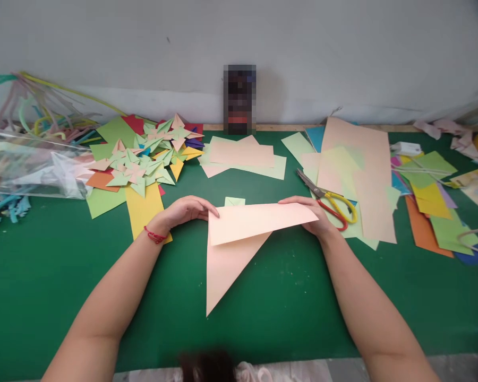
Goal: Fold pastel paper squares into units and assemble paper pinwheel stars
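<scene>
A pale pink sheet of paper, folded so that one flap hangs to a point toward me, is held just above the green table. My left hand grips its upper left corner, thumb on the front. At the right end my right hand has hold of the same sheet, with its fingers partly behind the paper. Behind the top fold lies a small light green folded paper. Scissors with one red and one yellow handle rest close to my right hand.
Folded paper stars are heaped at the back left, beside a clear plastic bag. Pink and green sheets lie at the back middle. A large pink sheet and coloured papers spread on the right. A blurred-out upright object leans on the wall.
</scene>
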### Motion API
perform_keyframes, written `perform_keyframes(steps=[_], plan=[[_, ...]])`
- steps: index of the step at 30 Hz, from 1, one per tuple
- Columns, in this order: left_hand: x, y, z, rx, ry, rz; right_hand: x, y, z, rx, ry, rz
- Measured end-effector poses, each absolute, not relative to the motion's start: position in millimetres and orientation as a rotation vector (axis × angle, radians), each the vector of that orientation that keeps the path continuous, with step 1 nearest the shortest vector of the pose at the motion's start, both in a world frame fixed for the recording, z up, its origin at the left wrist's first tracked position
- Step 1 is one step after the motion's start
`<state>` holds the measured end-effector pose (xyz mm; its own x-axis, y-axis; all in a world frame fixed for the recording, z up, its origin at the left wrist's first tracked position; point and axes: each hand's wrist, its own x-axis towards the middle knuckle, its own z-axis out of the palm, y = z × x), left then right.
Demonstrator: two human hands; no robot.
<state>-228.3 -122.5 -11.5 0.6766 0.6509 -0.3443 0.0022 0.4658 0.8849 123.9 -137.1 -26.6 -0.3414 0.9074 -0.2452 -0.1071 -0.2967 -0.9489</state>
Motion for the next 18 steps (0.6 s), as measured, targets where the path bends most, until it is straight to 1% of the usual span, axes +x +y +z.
perform_keyframes(steps=[3,6,8,12,15,18], plan=[[-229,-120,-6,1.038,0.649,0.472,120,-137,-21,-1.128,-1.245,1.761],[-221,-120,10,1.133,0.781,0.529,110,-136,-2,-1.184,-1.410,1.749],[-210,-124,25,1.257,0.892,0.517,101,-134,17,-1.220,-1.585,1.681],[-182,-136,53,1.465,0.907,0.452,79,-126,51,-1.151,-1.896,1.551],[-166,-144,65,1.604,0.988,0.446,65,-125,70,-1.083,-1.969,1.309],[-158,-151,72,1.636,0.997,0.524,55,-132,84,-1.160,-1.936,1.018]])
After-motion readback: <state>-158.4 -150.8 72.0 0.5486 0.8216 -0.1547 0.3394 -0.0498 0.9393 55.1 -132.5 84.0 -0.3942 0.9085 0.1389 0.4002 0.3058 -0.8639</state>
